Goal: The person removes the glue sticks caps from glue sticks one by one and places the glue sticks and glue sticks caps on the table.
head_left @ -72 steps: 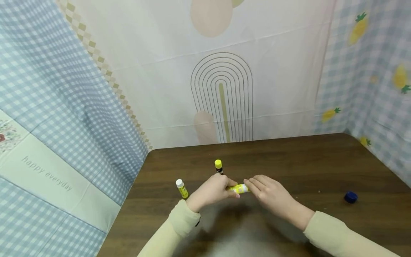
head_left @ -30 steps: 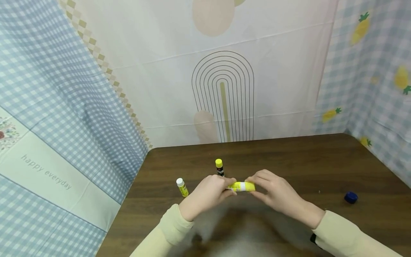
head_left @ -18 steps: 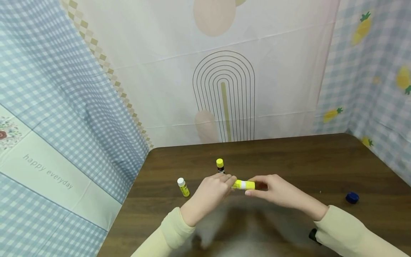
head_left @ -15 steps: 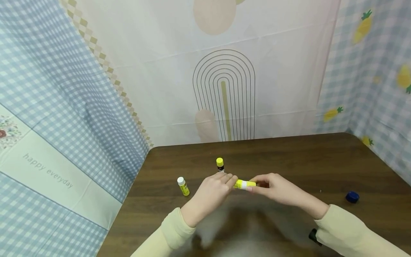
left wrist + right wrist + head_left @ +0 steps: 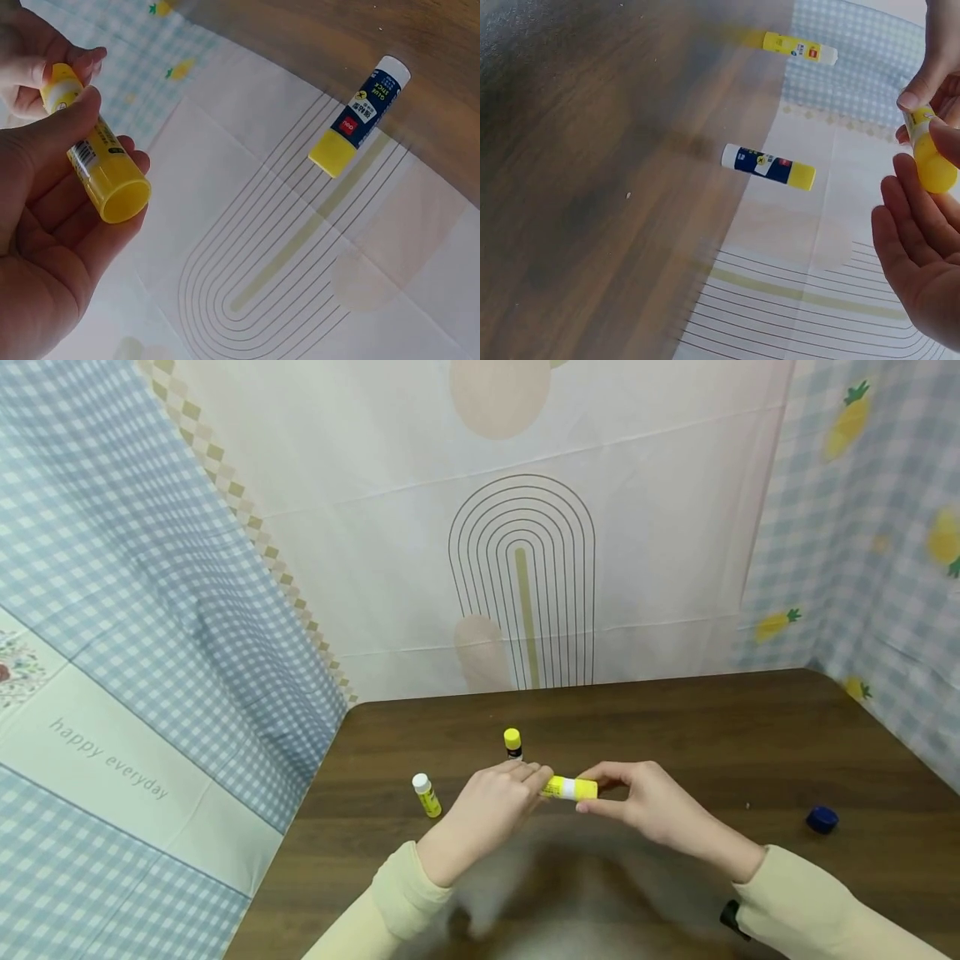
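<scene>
The left hand (image 5: 497,802) grips the glue stick (image 5: 568,788) round its barrel while the right hand (image 5: 643,797) pinches the opposite end, presumably so each steadies it against the other.

The tube (image 5: 570,788) — yellow, with a white band, printed lettering and a barcode — is held above the counter (image 5: 675,727), nearly level, its banded part toward the counter's right side.

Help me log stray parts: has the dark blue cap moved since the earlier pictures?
No: judged by the brown table's far right corner, the dark blue cap sits in the same spot in the head view.
</scene>
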A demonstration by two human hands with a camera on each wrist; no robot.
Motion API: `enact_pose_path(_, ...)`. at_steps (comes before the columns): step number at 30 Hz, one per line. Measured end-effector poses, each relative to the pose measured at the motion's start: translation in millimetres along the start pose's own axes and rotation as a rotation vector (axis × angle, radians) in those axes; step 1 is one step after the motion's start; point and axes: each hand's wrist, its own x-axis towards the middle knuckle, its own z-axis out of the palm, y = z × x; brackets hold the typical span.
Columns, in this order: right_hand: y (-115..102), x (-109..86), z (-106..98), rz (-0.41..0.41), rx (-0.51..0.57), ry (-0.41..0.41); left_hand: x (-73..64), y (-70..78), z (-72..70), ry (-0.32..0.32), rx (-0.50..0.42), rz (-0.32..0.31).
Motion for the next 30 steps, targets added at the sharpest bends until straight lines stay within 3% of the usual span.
enact_pose_path(7, -1, -0.9, 3, -0.225, -0.08, 0.141, -1.9, -2.0, -5.2, -0.03, -0.117, -0.018)
enact_pose_path(10, -1, -0.2, 1, -0.268, -0.094, 0.162, -2.5, -3.0, -6.7, -0.039, -0.145, -0.027)
enact_pose_path(23, 2, -1.0, -2, -0.239, -0.094, 0.142, -3.7, -4.6, -6.9, -0.02, -0.149, -0.028)
enact_pose_path(30, 7, -6.3, -12, -0.173, -0.135, 0.144, -10.5, -9.6, -4.9, 0.01, -0.207, -0.073)
